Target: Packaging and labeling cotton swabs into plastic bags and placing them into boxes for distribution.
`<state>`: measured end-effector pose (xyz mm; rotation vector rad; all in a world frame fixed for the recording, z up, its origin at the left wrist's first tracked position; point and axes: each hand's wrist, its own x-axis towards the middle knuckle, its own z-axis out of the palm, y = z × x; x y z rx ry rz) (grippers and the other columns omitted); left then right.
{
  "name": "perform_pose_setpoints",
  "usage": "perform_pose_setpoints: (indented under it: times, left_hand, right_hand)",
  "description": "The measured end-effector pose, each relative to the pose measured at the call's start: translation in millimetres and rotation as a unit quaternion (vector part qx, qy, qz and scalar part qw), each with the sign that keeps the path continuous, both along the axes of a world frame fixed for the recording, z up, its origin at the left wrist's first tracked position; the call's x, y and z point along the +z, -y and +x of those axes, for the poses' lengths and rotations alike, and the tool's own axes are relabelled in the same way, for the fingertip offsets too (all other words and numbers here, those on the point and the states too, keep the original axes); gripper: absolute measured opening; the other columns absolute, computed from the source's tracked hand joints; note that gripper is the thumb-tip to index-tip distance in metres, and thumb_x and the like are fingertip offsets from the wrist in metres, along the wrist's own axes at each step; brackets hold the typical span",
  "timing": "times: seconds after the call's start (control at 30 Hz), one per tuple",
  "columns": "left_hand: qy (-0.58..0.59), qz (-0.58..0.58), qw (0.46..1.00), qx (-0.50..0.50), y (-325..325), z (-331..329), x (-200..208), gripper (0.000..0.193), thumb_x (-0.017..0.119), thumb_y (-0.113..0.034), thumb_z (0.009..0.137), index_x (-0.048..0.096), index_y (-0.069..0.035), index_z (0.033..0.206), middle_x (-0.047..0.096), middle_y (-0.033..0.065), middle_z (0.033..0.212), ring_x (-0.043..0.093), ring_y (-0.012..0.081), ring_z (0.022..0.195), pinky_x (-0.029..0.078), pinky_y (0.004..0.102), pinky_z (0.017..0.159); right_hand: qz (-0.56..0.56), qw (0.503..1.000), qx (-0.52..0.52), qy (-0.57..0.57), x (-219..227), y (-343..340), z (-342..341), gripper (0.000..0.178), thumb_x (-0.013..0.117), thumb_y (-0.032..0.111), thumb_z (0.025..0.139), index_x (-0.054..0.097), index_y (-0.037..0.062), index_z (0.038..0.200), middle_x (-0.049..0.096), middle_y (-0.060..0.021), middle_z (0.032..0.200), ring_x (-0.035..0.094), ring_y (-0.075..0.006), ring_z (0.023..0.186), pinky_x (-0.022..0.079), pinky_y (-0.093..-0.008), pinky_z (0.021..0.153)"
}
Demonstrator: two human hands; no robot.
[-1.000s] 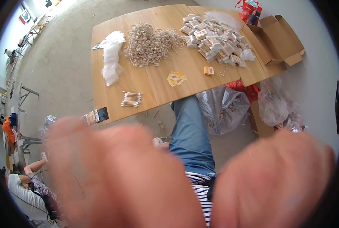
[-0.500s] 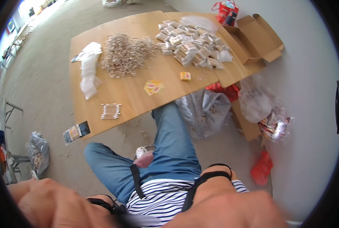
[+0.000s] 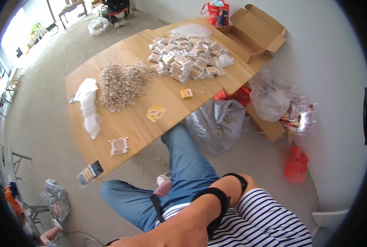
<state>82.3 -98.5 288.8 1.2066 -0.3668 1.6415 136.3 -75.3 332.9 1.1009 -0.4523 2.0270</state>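
Observation:
My right arm crosses the lower middle, a black strap round it. The back of my right hand (image 3: 161,235) shows at the lower edge; its fingers are hidden, so what they hold, if anything, cannot be seen. My left hand is out of view. On the wooden table (image 3: 138,127), a neat row of cotton swabs (image 3: 119,146) lies near the front left. Close by, a clear packet of swabs (image 3: 86,174) with a dark part overhangs the corner. Yellow cards (image 3: 155,112) and a small yellow box (image 3: 186,94) lie farther right.
A heap of loose swabs (image 3: 119,86), stacked white packets (image 3: 189,59) and clear plastic bags (image 3: 88,109) cover the table's far part. An open cardboard box (image 3: 249,35) stands at the back right. A grey plastic bag (image 3: 216,125) sits beside my leg. Another person's foot (image 3: 58,224) shows lower left.
Two blurred hands showed low in front before. Now the left has left the view and the right has moved toward the lower middle. The view has shifted, with the table lower and farther left.

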Motion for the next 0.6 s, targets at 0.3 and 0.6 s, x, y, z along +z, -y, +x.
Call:
perform_pose_setpoints:
  times: [0.3,0.6]
  left_hand:
    - [-0.178,0.028,0.982,-0.061,-0.7,-25.4,45.0,0.030,0.056,-0.008,0.093,0.063,-0.011,0.064,0.057,-0.0007,0.066,0.057,0.0175,0.058,0.044,0.0344,0.053]
    - [-0.108,0.060,0.992,-0.020,-19.4,5.6,0.9,0.024,0.058,-0.010,0.097,0.070,-0.001,0.078,0.063,0.0099,0.071,0.061,0.0253,0.061,0.045,0.0353,0.055]
  right_hand:
    - [0.171,0.959,-0.024,0.225,-21.3,-25.8,88.0,0.036,0.058,0.009,0.102,0.057,-0.0149,0.129,0.071,-0.0220,0.106,0.070,-0.0255,0.091,0.051,-0.0311,0.075]
    - [0.300,0.889,-0.061,0.340,-22.9,-57.5,138.5,0.027,0.057,0.002,0.100,0.065,-0.0172,0.118,0.071,-0.0264,0.106,0.073,-0.0346,0.090,0.054,-0.0370,0.080]
